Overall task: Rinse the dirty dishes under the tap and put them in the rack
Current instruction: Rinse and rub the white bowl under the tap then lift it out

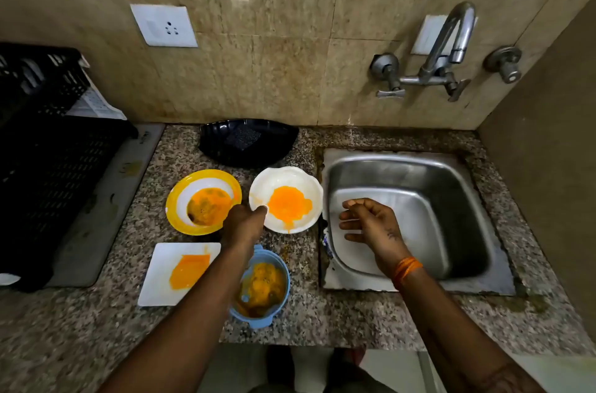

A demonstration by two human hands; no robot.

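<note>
Granite counter, sink set in at rt, tap on wall above it, no water seen. Four dirty dishes grouped left of sink, all w/ orange residue: yellow-rimmed bowl, white bowl just beside it, square white plate nearer the person, blue bowl beside plate, partly under L forearm. Black dish at back by wall.

L hand at near-left rim of white bowl; fingers curled, look pinched on rim, but grip mostly hidden by hand itself, so prob. holding, not certain. R hand hovers over sink's left side, fingers spread and relaxed, holding nothing; orange thread on wrist.

Black rack far left on counter, well apart from dishes.
</note>
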